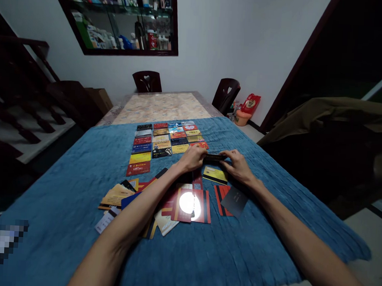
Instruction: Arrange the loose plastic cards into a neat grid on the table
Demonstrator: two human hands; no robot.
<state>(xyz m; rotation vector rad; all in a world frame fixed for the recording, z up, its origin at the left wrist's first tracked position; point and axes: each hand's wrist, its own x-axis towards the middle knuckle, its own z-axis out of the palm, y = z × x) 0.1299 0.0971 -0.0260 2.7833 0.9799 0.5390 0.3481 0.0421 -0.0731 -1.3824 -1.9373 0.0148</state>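
Observation:
My left hand [193, 157] and my right hand [238, 165] pinch the two ends of a dark card [214, 157], held nearly edge-on just past the loose cards. Beyond my left hand, cards such as a black one [162, 153] lie face up in rows and columns. The leftmost column reaches nearest, ending in a red card [138, 168]. Between my forearms is a scattered pile with a shiny red card [192, 205] reflecting light. A yellow card [215, 175] with a black stripe lies under my right hand. A dark grey card [235, 202] overlaps a red striped one. My left forearm hides part of the pile.
A blue cloth [68, 196] covers the near part of the table; its patterned top [161, 106] shows behind. Two chairs [225, 95] stand at the far end. An orange bucket [242, 118] and a red bag [250, 104] are on the floor. A glass-shelved wall cabinet [128, 9] hangs behind.

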